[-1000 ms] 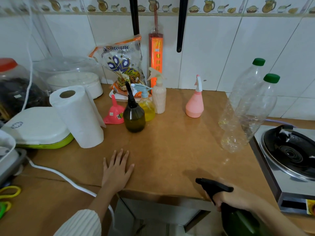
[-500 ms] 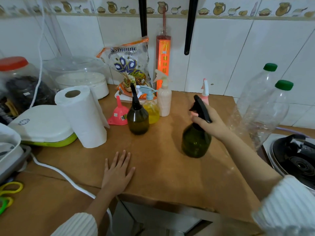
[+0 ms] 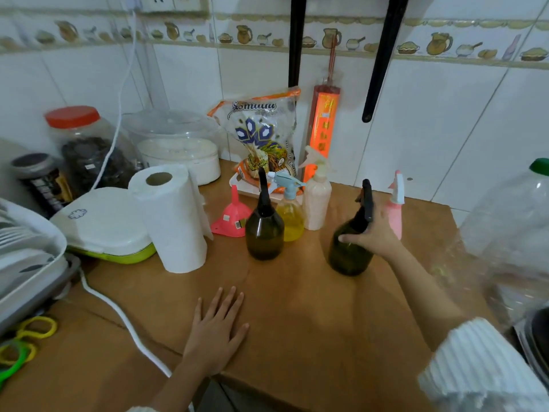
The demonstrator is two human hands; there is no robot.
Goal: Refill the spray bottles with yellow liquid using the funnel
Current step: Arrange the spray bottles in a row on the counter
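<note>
Clutter crowds the far edge of the brown counter (image 3: 297, 307) in the head view. At ten o'clock stands a paper towel roll (image 3: 172, 218), with a white lidded box (image 3: 104, 224) to its left and a red-capped jar (image 3: 86, 147) behind. A white cord (image 3: 124, 322) runs along the near left edge. A snack bag (image 3: 264, 135) leans on the tiled wall at twelve o'clock.

Just before it, the pink funnel (image 3: 230, 217) sits mouth down, beside a dark green spray bottle (image 3: 264, 230), a yellow spray bottle (image 3: 289, 217) and a cream spray bottle (image 3: 318, 200), all close together. A pink spray bottle (image 3: 396, 203) stands at one o'clock, partly hidden. Clear plastic bottles (image 3: 511, 233) blur the three o'clock side.

The right hand (image 3: 375, 233) grips the neck of a second dark green spray bottle (image 3: 349, 254), thumb across its shoulder, fingers curled behind; the bottle stands on the counter. The left hand (image 3: 217, 328) rests flat at six o'clock, fingers straight and spread, holding nothing.
</note>
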